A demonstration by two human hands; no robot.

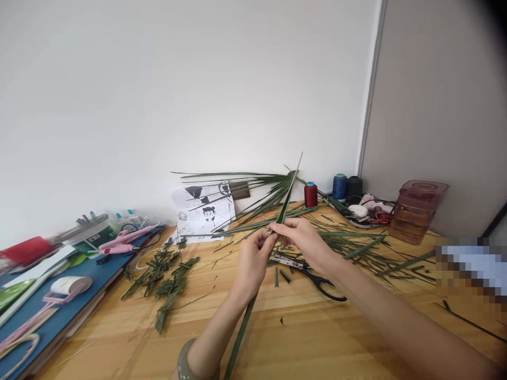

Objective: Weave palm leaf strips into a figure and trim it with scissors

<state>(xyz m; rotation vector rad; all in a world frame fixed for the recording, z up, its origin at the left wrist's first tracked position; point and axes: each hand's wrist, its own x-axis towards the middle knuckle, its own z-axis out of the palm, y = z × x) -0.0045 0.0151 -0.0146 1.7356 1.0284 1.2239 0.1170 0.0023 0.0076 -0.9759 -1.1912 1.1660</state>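
Observation:
Both my hands meet over the middle of the wooden table, pinching a long green palm leaf strip (285, 206). One end rises to a thin point in front of the wall; the other trails down past my left wrist toward the table's near edge. My left hand (255, 258) has its fingers curled round the strip. Thumb and forefinger of my right hand (303, 240) press on it just above. Under my right hand lie black-handled scissors (328, 287), their blades partly hidden. Beside them are short cut leaf pieces (276, 277).
A fan-shaped palm leaf (273, 184) leans at the back near a red thread spool (311, 195). Woven leaf pieces (170, 279) lie left, before printed drawings (204, 214). Loose strips (356, 248) and a pink-lidded container (418, 211) are right. Pink glue guns (122, 243) lie far left.

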